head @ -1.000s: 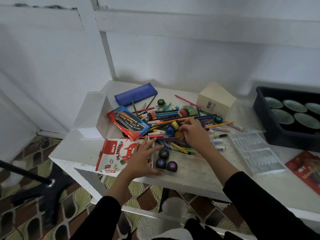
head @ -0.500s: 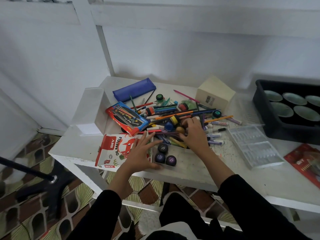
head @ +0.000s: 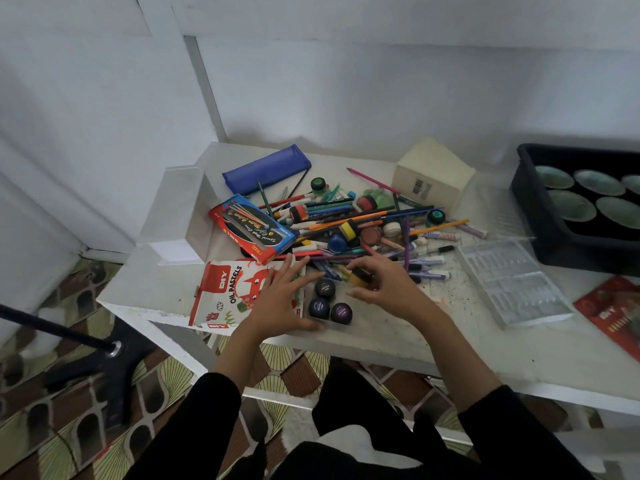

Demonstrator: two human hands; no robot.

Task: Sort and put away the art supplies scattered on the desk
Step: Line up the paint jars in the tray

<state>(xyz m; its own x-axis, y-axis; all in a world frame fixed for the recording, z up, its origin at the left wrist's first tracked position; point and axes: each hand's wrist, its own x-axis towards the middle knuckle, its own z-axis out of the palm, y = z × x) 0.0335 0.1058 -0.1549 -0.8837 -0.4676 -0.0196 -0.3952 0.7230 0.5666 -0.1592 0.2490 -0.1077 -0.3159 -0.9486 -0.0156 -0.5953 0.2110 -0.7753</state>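
Observation:
A heap of pens, pencils and small paint jars (head: pixel 363 220) covers the middle of the white desk (head: pixel 398 341). At the front edge three dark purple paint jars (head: pixel 325 288) stand in a small clear tray (head: pixel 332 323). My left hand (head: pixel 280 296) lies with spread fingers on the Oil Pastels box (head: pixel 221 292), its thumb against the tray. My right hand (head: pixel 384 285) hovers just right of the jars, its fingers curled round a small dark and yellow jar (head: pixel 360 277).
A blue pencil case (head: pixel 266 169), a coloured pencil box (head: pixel 252 228) and a cream box (head: pixel 433 174) ring the heap. A clear plastic insert (head: pixel 512 282), a black bin (head: pixel 568 233) of green dishes and a red pack (head: pixel 616 313) lie right. A white open box (head: pixel 183 209) stands left.
My right hand has drawn back from the heap toward the clear tray, bringing a small jar. My left hand has stayed on the pastels box beside the tray.

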